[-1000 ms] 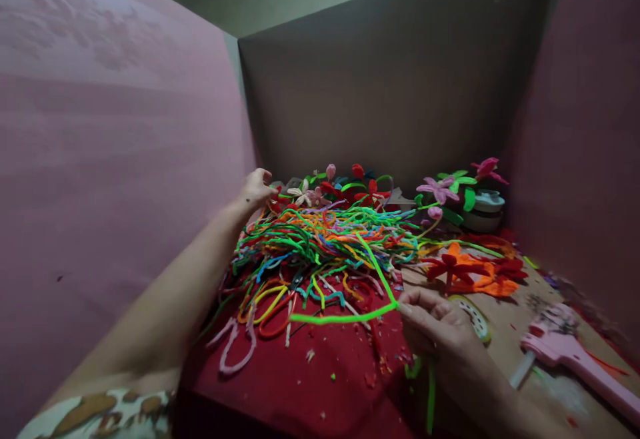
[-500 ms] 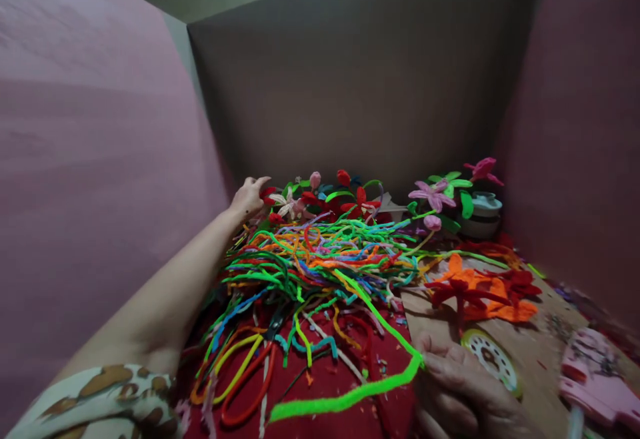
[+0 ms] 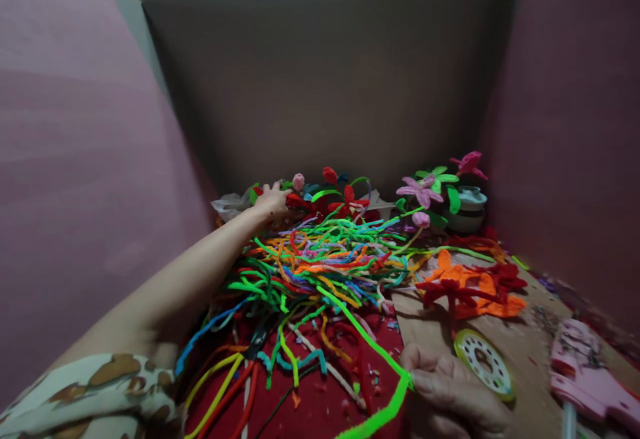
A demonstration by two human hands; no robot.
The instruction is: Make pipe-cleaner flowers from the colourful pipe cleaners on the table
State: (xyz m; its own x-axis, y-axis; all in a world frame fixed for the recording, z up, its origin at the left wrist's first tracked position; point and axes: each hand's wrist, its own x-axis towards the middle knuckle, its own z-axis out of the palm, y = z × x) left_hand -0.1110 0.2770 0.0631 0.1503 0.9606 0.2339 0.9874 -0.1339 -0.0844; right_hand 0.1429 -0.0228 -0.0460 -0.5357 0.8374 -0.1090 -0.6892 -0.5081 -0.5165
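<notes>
In the head view, my right hand (image 3: 450, 392) pinches a bright green pipe cleaner (image 3: 361, 329) at its bend. One length runs up onto the heap, the other down to the bottom edge. My left hand (image 3: 273, 202) reaches to the far side, fingers spread over the pipe-cleaner flowers, beside a red flower (image 3: 300, 204); its fingertips are partly hidden there. Below that arm lies a heap of multicoloured pipe cleaners (image 3: 320, 252). A pink bud (image 3: 299, 182) and another red flower (image 3: 349, 203) stand close by.
At right sit orange flowers (image 3: 447, 269) and a dark red flower (image 3: 453, 292) on cardboard (image 3: 535, 359). Near them are a yellow-rimmed spool (image 3: 484, 364) and a pink glue gun (image 3: 585, 379). A pale jar (image 3: 466, 209) stands behind. Walls rise on three sides.
My left hand has moved right, over the flowers, and the white flower there is now covered. The view has shifted slightly. My right hand still pinches the green pipe cleaner.
</notes>
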